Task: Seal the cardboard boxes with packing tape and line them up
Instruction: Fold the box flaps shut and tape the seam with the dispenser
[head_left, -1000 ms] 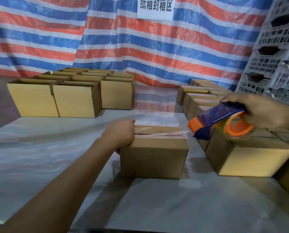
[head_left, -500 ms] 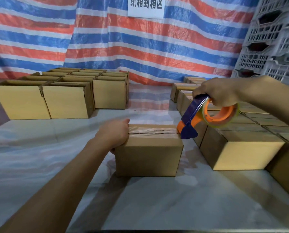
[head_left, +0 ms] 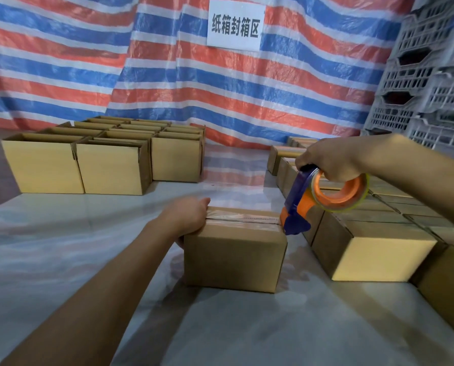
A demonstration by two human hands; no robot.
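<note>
The left hand's fingers curl down over the left end of the cardboard box at centre frame, with the thumb lying along the top edge. The right hand's fingers are wrapped tight round the handle of the tape dispenser. Its blue and orange nose is tipped down onto the box's top right corner, where a clear, glossy tape strip running along the lid seam ends.

Only a narrow gap parts that right edge from the row of sealed boxes at the right of the frame, which are squared against one another. Left of the box and in front of it, the pale, shiny table lies bare.

The box is plain brown corrugated board with sharp corners, and the roll is yellowish on an orange hub.

Open boxes stand packed together at the upper left. A striped red, white and blue tarpaulin with a white sign hangs behind them. Grey latticed plastic crates are stacked at the upper right.
</note>
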